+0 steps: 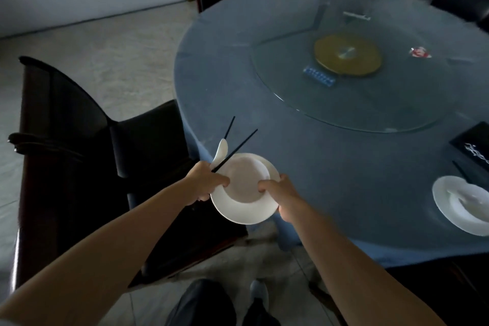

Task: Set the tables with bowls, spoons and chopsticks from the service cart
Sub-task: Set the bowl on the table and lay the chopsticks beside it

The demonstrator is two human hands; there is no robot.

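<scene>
The plate (pixel 238 216) with the bowl (pixel 244 180) on it is held at the near-left edge of the table (pixel 317 153), partly over the cloth, so the spot to set it likely lies forward of both hands. The left hand (pixel 209 182) is curled round the plate's left rim and also clamps the chopsticks (pixel 239 147) and spoon (pixel 221 152); the right hand (pixel 280 196) grips the right rim. The chopsticks run lengthwise from the left hand toward the table's centre, tips splayed, spoon alongside.
</scene>
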